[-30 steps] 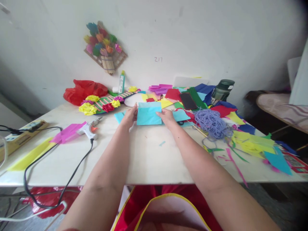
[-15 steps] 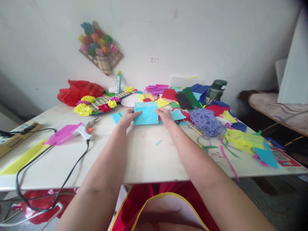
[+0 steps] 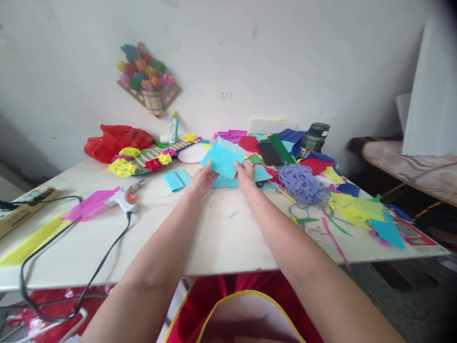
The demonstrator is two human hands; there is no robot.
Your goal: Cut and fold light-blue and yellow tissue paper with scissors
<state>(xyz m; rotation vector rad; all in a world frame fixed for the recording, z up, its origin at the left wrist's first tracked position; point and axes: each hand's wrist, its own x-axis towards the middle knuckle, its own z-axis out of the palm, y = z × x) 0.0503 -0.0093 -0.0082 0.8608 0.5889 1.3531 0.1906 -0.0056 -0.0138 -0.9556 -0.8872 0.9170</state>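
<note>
Both hands hold a light blue paper sheet (image 3: 223,159) lifted and tilted above the white table (image 3: 214,238). My left hand (image 3: 202,182) pinches its lower left edge. My right hand (image 3: 246,175) grips its lower right corner. More light blue paper lies flat under it, and a folded blue piece (image 3: 176,179) rests just left of my left hand. A tiny blue scrap (image 3: 233,215) lies on the table nearer me.
A glue gun (image 3: 121,198) with black cord lies left, beside pink paper (image 3: 91,204) and a yellow strip (image 3: 26,240). Purple yarn (image 3: 300,181), a phone (image 3: 269,153), a green bottle (image 3: 314,138) and mixed coloured papers crowd the right. A red bag (image 3: 114,139), paper flowers and a glue bottle (image 3: 173,127) stand behind.
The blue sheet, earlier lying flat under both hands, is now raised off the table and turned at an angle. Both hands moved closer together beneath it.
</note>
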